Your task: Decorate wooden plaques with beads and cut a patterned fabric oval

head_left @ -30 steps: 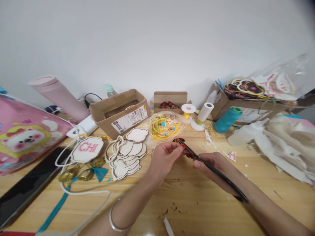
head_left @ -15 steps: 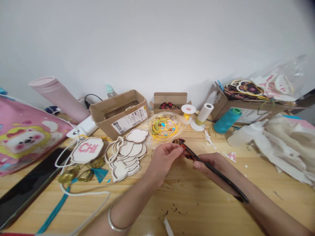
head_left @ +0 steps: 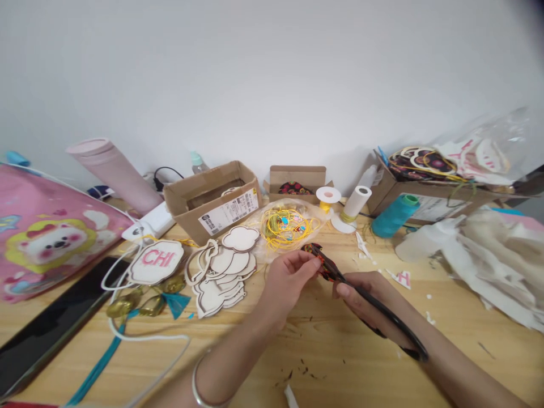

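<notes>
The left hand's grip pinches a small black-and-red patterned cutout above the pale wooden bench. The right hand's grip closes on long black scissors, their blades at its edge. Nearby lie plain cloud-shaped wooden tags and one pink-lettered tag.

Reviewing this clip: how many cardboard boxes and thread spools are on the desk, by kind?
Cardboard boxes: 3 (large open box, small box, right-hand box)
Thread spools: 3 (teal cone, white spool with yellow thread, white tube spool)
Total: 6
</notes>
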`<action>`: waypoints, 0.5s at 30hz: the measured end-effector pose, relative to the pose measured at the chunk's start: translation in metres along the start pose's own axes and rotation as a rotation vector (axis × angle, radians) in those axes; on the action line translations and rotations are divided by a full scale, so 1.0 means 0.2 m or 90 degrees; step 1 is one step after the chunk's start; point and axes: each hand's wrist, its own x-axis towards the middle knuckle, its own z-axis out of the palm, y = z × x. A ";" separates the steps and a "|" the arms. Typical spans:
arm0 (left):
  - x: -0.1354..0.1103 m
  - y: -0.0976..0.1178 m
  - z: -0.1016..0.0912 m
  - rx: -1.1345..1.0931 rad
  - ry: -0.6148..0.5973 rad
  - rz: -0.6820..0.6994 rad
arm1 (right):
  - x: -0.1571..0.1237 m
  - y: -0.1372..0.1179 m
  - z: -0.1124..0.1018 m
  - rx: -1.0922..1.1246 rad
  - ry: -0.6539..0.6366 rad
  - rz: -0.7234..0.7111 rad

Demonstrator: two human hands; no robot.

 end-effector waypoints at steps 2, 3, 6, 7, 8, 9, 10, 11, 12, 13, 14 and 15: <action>0.00 0.00 0.00 -0.008 0.006 -0.003 | 0.00 0.00 0.01 0.042 0.000 0.009; 0.00 0.00 0.00 -0.011 0.007 -0.005 | -0.01 0.00 0.02 0.058 0.000 0.012; 0.00 0.01 0.00 -0.020 0.007 -0.010 | -0.01 -0.01 0.03 0.079 0.004 0.010; 0.00 0.01 0.00 -0.025 0.007 -0.013 | -0.01 -0.01 0.04 0.080 0.006 0.005; 0.00 0.01 0.00 -0.032 0.007 -0.015 | -0.01 -0.01 0.04 0.081 0.009 -0.001; -0.01 0.01 0.00 -0.038 0.007 -0.019 | -0.01 -0.01 0.04 0.081 0.012 -0.009; -0.01 0.01 0.00 -0.043 0.009 -0.021 | -0.01 0.00 0.05 0.083 0.014 -0.017; -0.01 0.00 0.00 -0.046 0.010 -0.023 | 0.00 0.00 0.05 0.084 0.016 -0.024; -0.01 0.00 0.00 -0.046 0.012 -0.022 | 0.00 0.00 0.06 0.086 0.016 -0.029; -0.01 0.00 0.00 -0.045 0.013 -0.021 | 0.00 0.01 0.06 0.089 0.017 -0.031; -0.02 0.00 0.00 -0.042 0.013 -0.019 | 0.01 0.01 0.07 0.091 0.020 -0.032; -0.02 0.00 0.00 -0.038 0.014 -0.018 | 0.01 0.01 0.07 0.093 0.024 -0.030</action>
